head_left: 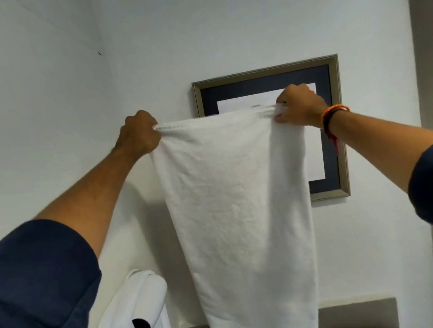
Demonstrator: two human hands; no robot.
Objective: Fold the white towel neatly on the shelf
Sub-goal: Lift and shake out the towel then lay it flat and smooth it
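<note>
Currently left hand and right hand each pinch a top corner of the white towel, hanging mid-air before the framed picture. Shelf not visible. Risk: uneven tension skews the fold; a slipped pinch drops it.

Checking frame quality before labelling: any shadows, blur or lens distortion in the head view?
Head view: soft, even light; the towel throws a grey shadow on the wall to its left. Wide-angle bowing bends the picture frame and enlarges the sleeves at the edges. Left hand and right hand are fairly sharp; overall slightly soft, no glare.
</note>
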